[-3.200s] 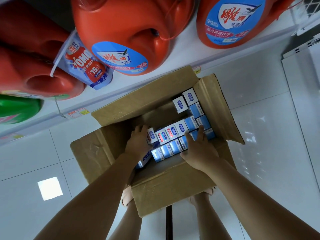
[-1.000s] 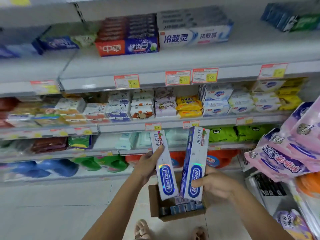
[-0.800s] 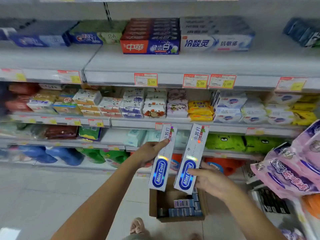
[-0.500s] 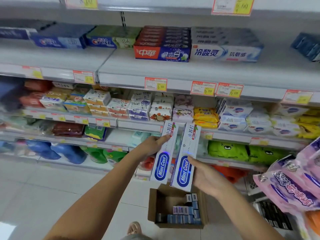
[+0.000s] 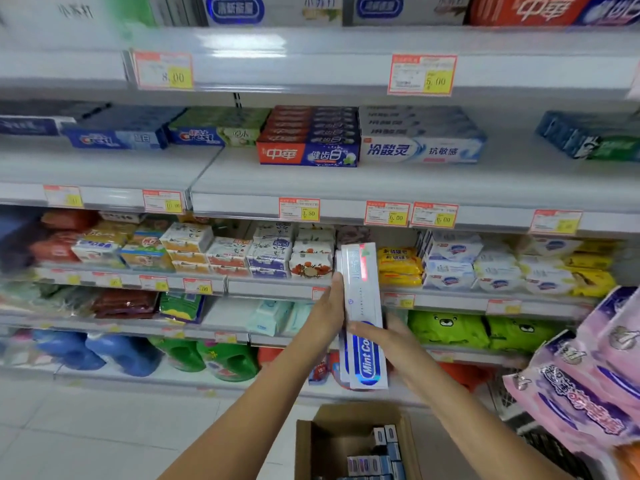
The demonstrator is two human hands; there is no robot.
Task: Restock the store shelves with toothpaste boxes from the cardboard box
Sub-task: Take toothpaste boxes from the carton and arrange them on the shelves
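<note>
Two white and blue Mint Cool toothpaste boxes (image 5: 362, 306) stand upright, stacked flat against each other, in front of the shelves. My left hand (image 5: 327, 311) holds their left side with fingers along the edge. My right hand (image 5: 384, 336) grips them from the right, thumb across the front. Below, the open cardboard box (image 5: 311, 441) sits on the floor with several small toothpaste boxes (image 5: 375, 459) inside. The toothpaste shelf (image 5: 311, 181) above carries rows of boxed toothpaste.
Higher shelf (image 5: 311, 64) holds more toothpaste boxes with price tags. Soap packs fill the shelf behind the hands. Detergent jugs (image 5: 121, 351) line the bottom shelf. Pink hanging packs (image 5: 588, 375) crowd the right side. White tiled floor lies at left.
The two boxes, held apart side by side before, are now pressed together into one stack. Both hands rose, and the view tilted up toward the upper shelves.
</note>
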